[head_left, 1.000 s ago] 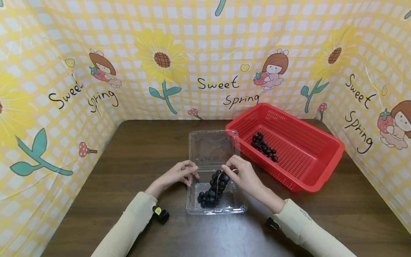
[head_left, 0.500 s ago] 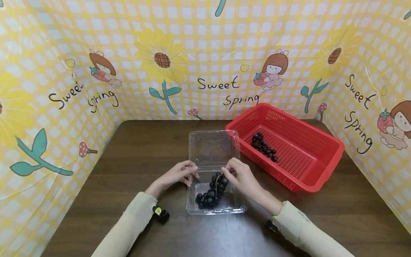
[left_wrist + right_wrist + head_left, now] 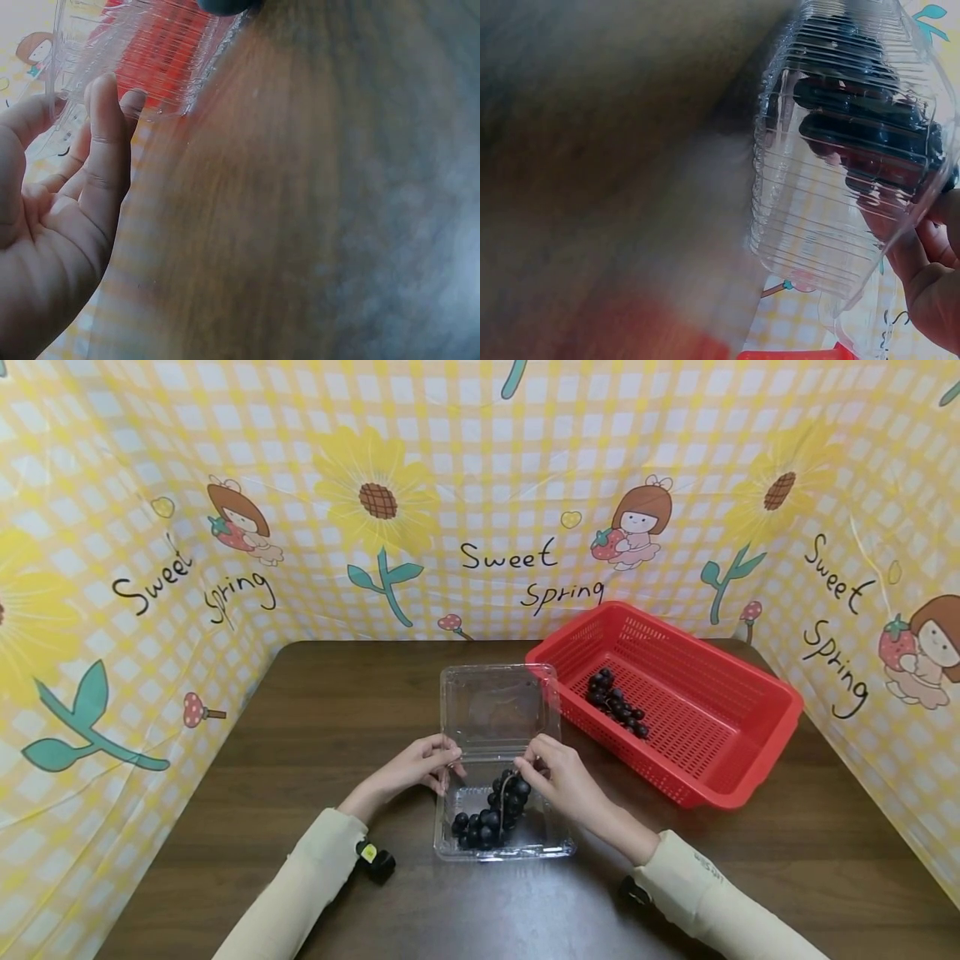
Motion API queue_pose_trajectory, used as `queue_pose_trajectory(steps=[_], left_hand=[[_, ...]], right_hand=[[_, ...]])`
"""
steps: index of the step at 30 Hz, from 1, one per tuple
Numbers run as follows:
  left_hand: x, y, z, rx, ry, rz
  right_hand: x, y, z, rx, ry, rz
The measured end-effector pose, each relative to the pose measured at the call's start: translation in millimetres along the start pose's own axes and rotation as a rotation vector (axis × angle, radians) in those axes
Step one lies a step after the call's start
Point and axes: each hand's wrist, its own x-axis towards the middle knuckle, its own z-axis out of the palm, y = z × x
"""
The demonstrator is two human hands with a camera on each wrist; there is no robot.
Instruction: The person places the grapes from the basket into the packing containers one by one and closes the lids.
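Observation:
A clear plastic clamshell box (image 3: 540,852) stands on the table with its lid (image 3: 495,710) raised at the back. Inside it a bunch of dark grapes (image 3: 487,822) rests with its lower end on the bottom, the upper end held up by its stem. My right hand (image 3: 566,781) pinches that stem at the box's right side. At the left side, my left hand (image 3: 411,767) pinches the box's rim between thumb and fingers, as the left wrist view also shows. Through the ribbed box wall (image 3: 810,240) the grapes look stretched in the right wrist view.
To the back right, a red plastic basket (image 3: 750,785) stands close to the raised lid. It holds another bunch of dark grapes (image 3: 617,702). A yellow checked cloth (image 3: 300,527) walls the brown table (image 3: 315,710) at the back and sides.
My right hand has come down slightly and a little to the left. The lower end of the bunch has shifted left along the box bottom. My left hand has stayed put.

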Motion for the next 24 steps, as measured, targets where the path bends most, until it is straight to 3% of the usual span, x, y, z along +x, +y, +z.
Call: queue_pose_trajectory(steps=[24], left_hand=[[-0.1,-0.7,0.5,0.001,-0.003,0.023]], right_hand=[[-3.7,8.1,1.0,-0.027,-0.074,0.01]])
